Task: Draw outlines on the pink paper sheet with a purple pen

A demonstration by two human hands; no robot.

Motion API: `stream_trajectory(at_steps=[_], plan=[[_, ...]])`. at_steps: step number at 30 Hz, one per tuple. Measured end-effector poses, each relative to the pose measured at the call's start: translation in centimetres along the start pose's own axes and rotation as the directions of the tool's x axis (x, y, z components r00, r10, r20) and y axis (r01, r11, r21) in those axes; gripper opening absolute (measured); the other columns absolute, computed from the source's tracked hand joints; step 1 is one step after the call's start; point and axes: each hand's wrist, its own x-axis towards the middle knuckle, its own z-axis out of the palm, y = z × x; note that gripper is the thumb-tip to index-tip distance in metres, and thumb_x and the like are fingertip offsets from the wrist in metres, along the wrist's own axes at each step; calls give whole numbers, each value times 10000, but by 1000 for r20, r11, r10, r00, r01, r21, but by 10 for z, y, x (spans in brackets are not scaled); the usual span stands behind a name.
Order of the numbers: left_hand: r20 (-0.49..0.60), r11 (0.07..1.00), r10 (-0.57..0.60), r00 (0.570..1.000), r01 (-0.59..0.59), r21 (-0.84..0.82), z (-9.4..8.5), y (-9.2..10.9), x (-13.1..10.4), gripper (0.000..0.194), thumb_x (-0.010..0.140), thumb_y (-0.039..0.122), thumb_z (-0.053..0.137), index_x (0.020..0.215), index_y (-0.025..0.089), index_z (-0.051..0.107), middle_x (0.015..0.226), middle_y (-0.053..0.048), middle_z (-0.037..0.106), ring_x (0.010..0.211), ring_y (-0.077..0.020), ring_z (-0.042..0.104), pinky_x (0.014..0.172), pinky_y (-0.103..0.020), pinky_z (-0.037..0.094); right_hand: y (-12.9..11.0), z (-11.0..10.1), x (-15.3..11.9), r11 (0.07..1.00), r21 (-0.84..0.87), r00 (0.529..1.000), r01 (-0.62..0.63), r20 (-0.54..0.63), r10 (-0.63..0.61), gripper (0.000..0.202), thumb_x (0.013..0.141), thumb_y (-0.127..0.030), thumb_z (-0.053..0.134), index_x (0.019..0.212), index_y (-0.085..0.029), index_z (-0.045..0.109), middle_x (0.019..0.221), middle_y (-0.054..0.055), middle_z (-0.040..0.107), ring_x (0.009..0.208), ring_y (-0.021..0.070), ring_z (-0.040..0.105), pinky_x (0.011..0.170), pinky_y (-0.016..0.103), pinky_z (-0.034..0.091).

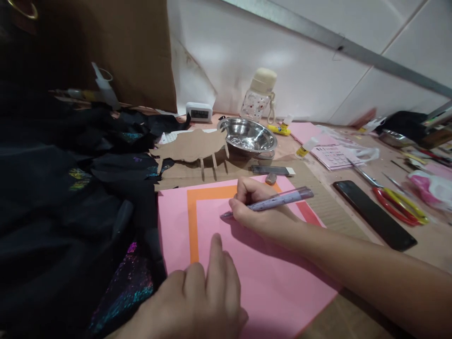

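A purple pen (278, 199) is gripped in my right hand (256, 207), its tip close to the upper part of a pink sheet (261, 278). Whether the tip touches the paper I cannot tell. An orange strip frame (192, 221) runs along the top and left of the sheet, and a red strip (309, 214) shows at its right. My left hand (201, 292) rests on the sheet's lower left, index finger stretched forward below the pen tip, with nothing visibly held. A small greyish lump (270, 178) sits at the sheet's top edge.
Corrugated cardboard (318, 188) lies beneath the sheet. Behind stand a steel bowl (247, 134), a cardboard cut-out (192, 147), a bottle (259, 94) and a digital clock (198, 113). At right lie a black phone (374, 214) and red-yellow scissors (399, 205). Black glittery fabric (88, 212) covers the left.
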Motion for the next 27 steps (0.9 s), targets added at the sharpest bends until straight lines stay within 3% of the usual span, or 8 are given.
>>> stream_trajectory(at_steps=[3,5,7,10,14,18,23,27], plan=[[-157,991,-73,985,90,100,-6,-26,15,219,948,261,603,1015,164,787,1010,-143,792,555,-203,538,453,-326,329,-3,-2,3,997,-64,999,53,2,-53,310,877,-245,697,723,-259,429,654,-61,496,614,147,533,578,297,478],[0,991,-134,991,134,-6,-16,-55,33,103,842,178,657,792,233,728,736,-27,671,567,-212,511,512,-334,331,-3,-3,5,988,-110,995,105,10,-104,309,865,-242,690,710,-256,422,635,-69,491,585,131,498,547,279,427],[63,990,-129,990,132,-47,-26,-83,51,256,885,183,618,636,238,643,677,-11,596,588,-207,497,559,-342,336,-3,-4,6,981,-139,991,134,14,-133,316,860,-241,686,703,-253,413,621,-79,483,563,116,459,525,266,384],[89,945,-250,964,263,-193,-33,-108,66,177,928,287,661,766,226,697,809,-25,652,722,-210,584,615,-313,379,-2,-4,6,985,-120,992,123,10,-123,309,887,-245,670,716,-251,413,619,-88,475,550,106,462,519,260,381],[178,907,-257,950,301,-296,-34,-111,67,149,959,285,636,824,236,679,804,-8,695,746,-211,631,635,-307,409,-3,-4,5,991,-87,995,102,23,-100,312,908,-249,666,722,-248,415,629,-89,486,577,119,575,545,268,446],[240,889,-252,938,322,-325,-37,-110,66,180,979,291,595,817,247,660,792,-4,710,726,-222,632,627,-319,398,-4,-4,4,991,-97,996,87,27,-85,327,904,-244,682,718,-245,413,627,-93,490,584,118,594,573,276,506],[269,880,-251,930,335,-338,-41,-111,69,180,977,287,573,822,251,658,810,-9,708,753,-228,622,637,-323,385,-5,-3,3,1000,-8,999,14,38,-13,322,894,-230,686,723,-242,413,617,-106,479,600,123,651,632,299,573],[285,870,-269,920,359,-337,-40,-111,69,188,963,355,591,814,259,653,805,-10,703,758,-240,617,638,-335,378,-7,-2,5,999,14,998,33,53,-33,332,879,-219,692,709,-240,407,595,-116,459,573,108,634,630,285,572]])
